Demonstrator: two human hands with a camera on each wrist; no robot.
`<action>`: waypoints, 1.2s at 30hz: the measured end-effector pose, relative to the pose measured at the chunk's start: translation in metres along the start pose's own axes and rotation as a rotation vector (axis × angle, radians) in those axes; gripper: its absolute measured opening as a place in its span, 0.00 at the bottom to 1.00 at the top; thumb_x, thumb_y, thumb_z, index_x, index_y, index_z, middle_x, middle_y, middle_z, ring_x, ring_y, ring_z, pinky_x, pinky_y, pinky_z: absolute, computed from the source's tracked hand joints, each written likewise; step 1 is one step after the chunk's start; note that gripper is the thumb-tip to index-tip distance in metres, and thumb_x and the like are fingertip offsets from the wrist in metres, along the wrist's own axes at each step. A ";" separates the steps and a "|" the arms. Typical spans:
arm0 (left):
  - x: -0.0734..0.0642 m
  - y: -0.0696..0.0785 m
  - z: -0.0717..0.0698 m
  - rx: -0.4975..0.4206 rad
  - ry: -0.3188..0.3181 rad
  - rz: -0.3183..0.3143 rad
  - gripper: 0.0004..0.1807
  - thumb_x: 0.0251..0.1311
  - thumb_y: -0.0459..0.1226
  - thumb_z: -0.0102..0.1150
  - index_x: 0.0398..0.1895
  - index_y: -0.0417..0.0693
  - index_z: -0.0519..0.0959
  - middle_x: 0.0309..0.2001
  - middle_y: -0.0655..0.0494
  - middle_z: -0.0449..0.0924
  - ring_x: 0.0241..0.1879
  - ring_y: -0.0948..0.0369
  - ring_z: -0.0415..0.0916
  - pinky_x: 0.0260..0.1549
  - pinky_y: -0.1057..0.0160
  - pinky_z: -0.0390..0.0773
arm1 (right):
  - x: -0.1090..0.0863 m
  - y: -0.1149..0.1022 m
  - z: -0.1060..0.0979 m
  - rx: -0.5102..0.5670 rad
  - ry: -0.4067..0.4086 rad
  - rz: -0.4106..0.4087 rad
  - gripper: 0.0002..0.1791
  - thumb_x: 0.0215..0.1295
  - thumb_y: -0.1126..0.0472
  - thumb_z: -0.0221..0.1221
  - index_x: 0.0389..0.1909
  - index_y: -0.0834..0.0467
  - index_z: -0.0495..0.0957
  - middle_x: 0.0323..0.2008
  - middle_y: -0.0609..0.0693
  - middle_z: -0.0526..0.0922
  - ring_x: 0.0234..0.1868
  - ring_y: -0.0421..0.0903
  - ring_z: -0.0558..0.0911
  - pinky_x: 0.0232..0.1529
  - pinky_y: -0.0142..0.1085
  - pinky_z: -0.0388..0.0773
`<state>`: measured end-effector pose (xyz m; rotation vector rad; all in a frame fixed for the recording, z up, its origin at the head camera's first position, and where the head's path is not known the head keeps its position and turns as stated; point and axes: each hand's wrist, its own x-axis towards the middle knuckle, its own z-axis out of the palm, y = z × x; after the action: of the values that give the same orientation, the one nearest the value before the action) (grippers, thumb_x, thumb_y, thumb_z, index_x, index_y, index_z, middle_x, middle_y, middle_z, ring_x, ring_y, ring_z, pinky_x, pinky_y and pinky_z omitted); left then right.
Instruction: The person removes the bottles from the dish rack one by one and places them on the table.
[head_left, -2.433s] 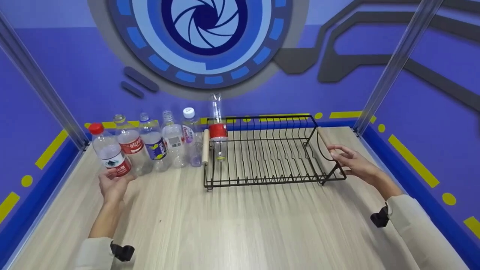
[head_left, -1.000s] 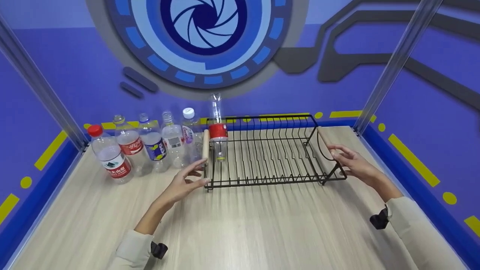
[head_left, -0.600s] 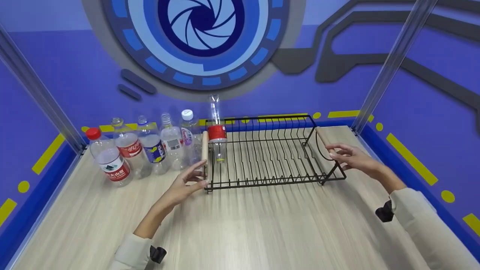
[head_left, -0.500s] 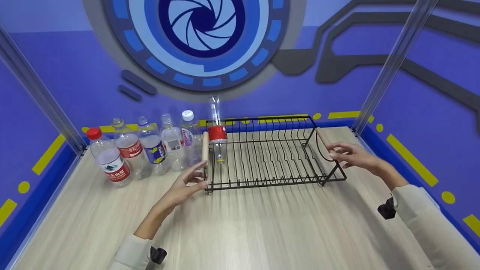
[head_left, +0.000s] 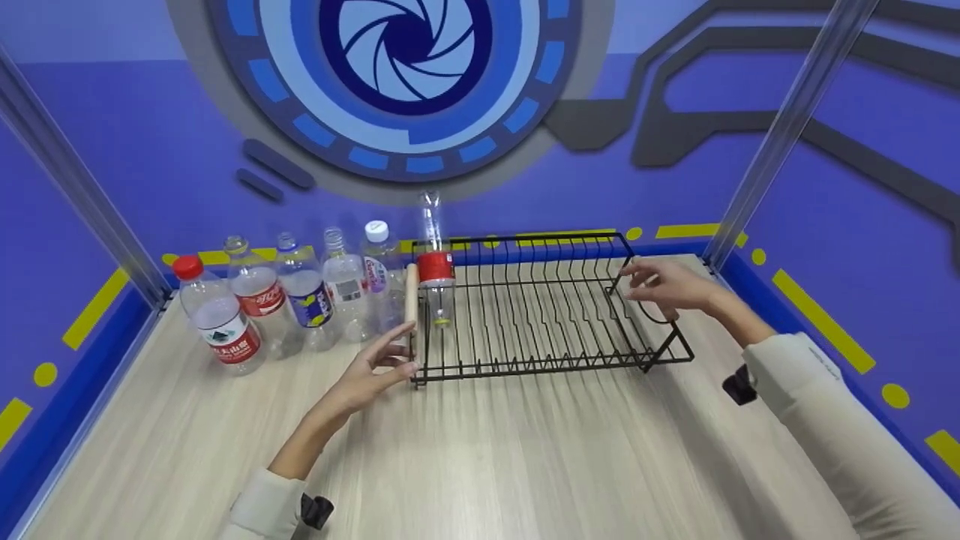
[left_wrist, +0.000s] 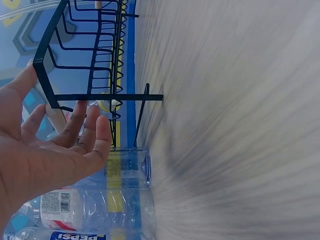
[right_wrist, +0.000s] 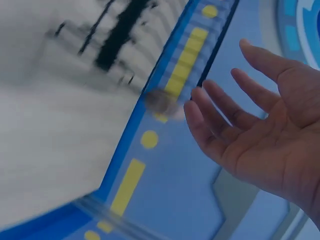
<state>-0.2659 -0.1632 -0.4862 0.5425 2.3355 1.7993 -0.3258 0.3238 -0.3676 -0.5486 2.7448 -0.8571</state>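
Observation:
My left hand [head_left: 360,379] touches the left end of a black wire dish rack [head_left: 525,372], its thumb near the front corner and its fingers by the wooden handle [head_left: 411,292]. In the left wrist view, that hand's loose fingers reach the rack's end bars. My right hand [head_left: 667,285] is over the rack's right end, partly hiding that handle; in the right wrist view its fingers are relaxed and its palm holds nothing. A clear plastic bottle [head_left: 435,266] with a red label stands neck-down in the rack's leftmost slots.
Left of the rack, several plastic bottles stand upright in a row: a red-capped bottle [head_left: 231,341], a red-labelled Coca-Cola bottle [head_left: 262,298], a Pepsi bottle [head_left: 312,306], one with a barcode label [head_left: 347,290] and a white-capped bottle [head_left: 376,231]. A printed blue-purple wall [head_left: 525,195] encloses the table.
My left hand has left the red-capped bottle and gone right to the rack's left end. My right hand has let go of the right handle, moving up and left. The rack stays in place.

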 end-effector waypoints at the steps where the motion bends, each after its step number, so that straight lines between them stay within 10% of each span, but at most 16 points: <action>1: 0.000 0.000 0.000 0.000 -0.001 -0.001 0.38 0.67 0.36 0.65 0.78 0.45 0.61 0.61 0.33 0.75 0.57 0.50 0.76 0.59 0.56 0.73 | 0.005 -0.005 0.003 0.024 -0.018 -0.006 0.28 0.74 0.58 0.60 0.68 0.69 0.69 0.58 0.70 0.80 0.55 0.63 0.82 0.55 0.51 0.82; 12: 0.004 0.003 -0.001 0.035 -0.019 0.000 0.38 0.67 0.38 0.66 0.78 0.45 0.62 0.62 0.30 0.73 0.58 0.48 0.75 0.62 0.53 0.72 | 0.061 -0.036 0.032 0.188 -0.180 -0.068 0.31 0.76 0.56 0.58 0.74 0.64 0.64 0.62 0.67 0.77 0.58 0.60 0.81 0.54 0.44 0.84; 28: 0.006 -0.003 0.001 0.009 -0.023 0.008 0.38 0.67 0.36 0.65 0.78 0.45 0.61 0.63 0.29 0.71 0.59 0.46 0.75 0.63 0.50 0.71 | 0.109 -0.063 0.057 0.353 -0.202 0.035 0.30 0.78 0.60 0.55 0.76 0.59 0.62 0.66 0.66 0.73 0.62 0.62 0.78 0.60 0.49 0.81; 36: 0.001 -0.004 -0.002 -0.005 0.002 0.010 0.38 0.67 0.36 0.65 0.78 0.44 0.61 0.63 0.29 0.70 0.56 0.51 0.76 0.63 0.49 0.71 | 0.130 -0.077 0.072 0.418 -0.204 0.051 0.30 0.78 0.60 0.54 0.77 0.59 0.61 0.66 0.65 0.74 0.52 0.47 0.82 0.57 0.44 0.83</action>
<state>-0.2682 -0.1653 -0.4895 0.5532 2.3336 1.8103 -0.3993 0.1755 -0.3925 -0.4511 2.2956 -1.2415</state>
